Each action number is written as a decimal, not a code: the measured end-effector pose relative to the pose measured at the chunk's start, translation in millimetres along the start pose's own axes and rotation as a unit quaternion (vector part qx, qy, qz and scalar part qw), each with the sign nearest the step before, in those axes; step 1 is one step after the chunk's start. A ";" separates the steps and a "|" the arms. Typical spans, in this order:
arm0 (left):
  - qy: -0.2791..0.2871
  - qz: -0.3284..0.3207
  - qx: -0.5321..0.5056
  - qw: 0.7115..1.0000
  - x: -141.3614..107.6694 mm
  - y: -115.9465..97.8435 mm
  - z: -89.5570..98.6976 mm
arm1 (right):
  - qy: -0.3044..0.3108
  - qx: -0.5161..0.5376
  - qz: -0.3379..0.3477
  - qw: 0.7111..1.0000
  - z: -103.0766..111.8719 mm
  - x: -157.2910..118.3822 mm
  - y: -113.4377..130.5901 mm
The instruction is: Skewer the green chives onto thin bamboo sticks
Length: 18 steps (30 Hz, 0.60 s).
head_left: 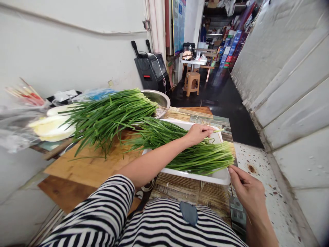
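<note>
My left hand (197, 134) is closed in a pinch on a garlic chive (219, 130), its pale end sticking out past the fingertips. Under that forearm, a bundle of garlic chives (205, 158) lies in a white tray (164, 170), pale ends toward the right. My right hand (248, 188) is at the tray's right corner, thumb and forefinger pressed together just below the cut ends. Whatever it may pinch is too small to make out. A larger heap of garlic chives (113, 111) rests across a metal bowl (164, 99) and a wooden board.
The wooden board (95, 171) lies at the left, with a pale cabbage (53, 127) and plastic bags (15, 127) beyond it. A black speaker (153, 73) stands by the wall. Farther off are a brown stool (192, 83) and a small table (194, 62).
</note>
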<state>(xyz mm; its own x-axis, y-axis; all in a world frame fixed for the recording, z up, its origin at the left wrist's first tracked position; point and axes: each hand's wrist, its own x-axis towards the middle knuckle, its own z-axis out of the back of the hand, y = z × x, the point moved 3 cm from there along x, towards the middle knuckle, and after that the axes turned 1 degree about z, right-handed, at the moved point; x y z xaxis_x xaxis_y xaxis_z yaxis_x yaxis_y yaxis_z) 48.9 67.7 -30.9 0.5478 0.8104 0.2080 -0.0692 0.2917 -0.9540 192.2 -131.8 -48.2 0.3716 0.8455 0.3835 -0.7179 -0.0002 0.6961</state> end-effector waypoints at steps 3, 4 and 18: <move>0.001 0.005 0.007 1.000 -0.2 -1.1 0.2 | -0.001 0.003 -0.003 1.000 -0.3 -0.5 1.2; 0.003 0.005 0.008 1.000 -0.3 -1.3 0.1 | -0.002 0.004 -0.006 1.000 -0.5 -0.8 1.4; 0.081 -0.048 0.079 0.992 -11.9 -11.4 -5.0 | -0.028 -0.002 -0.019 0.999 -5.2 0.2 7.6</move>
<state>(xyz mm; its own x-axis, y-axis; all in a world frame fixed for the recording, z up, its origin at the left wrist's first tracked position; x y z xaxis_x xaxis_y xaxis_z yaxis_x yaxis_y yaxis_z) 47.3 52.2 -23.5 0.6848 0.6858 0.2463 -0.1337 0.4505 -0.8827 183.7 -128.8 -46.0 0.4304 0.8139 0.3903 -0.7049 0.0330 0.7086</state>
